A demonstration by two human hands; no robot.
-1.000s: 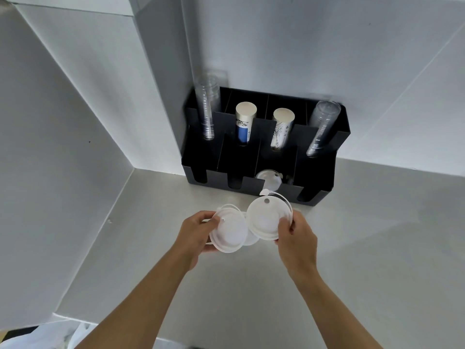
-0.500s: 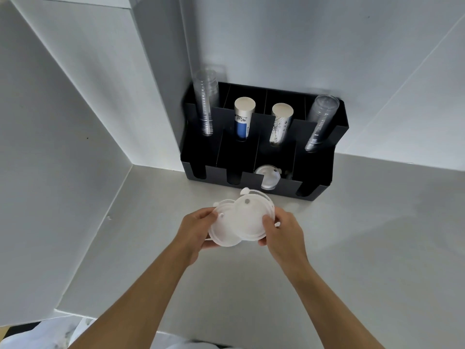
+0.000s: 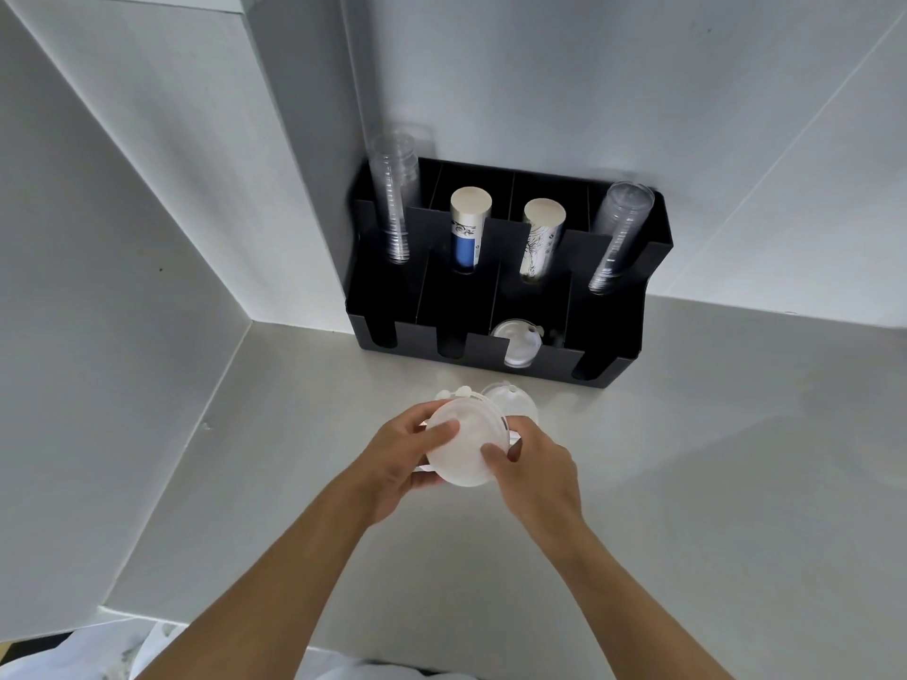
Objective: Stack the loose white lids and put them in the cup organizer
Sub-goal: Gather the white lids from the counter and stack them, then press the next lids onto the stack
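Observation:
A stack of white lids (image 3: 464, 441) sits between both hands above the counter, its top face toward me. My left hand (image 3: 400, 456) grips the stack's left side, thumb on top. My right hand (image 3: 537, 471) holds the right side, fingers on the rim. One more white lid (image 3: 513, 402) shows just behind the stack; whether it rests on the counter or is held I cannot tell. The black cup organizer (image 3: 608, 331) stands against the back wall, with white lids (image 3: 518, 343) in its third front slot.
Two clear cup stacks (image 3: 392, 198) (image 3: 618, 238) and two paper cup stacks (image 3: 468, 230) (image 3: 540, 238) lean in the organizer's rear compartments. White walls close the left and back. The grey counter (image 3: 687, 483) stretches out to the right.
The two lids held side by side have been brought together into one stack. Both hands have moved closer to each other and slightly toward me.

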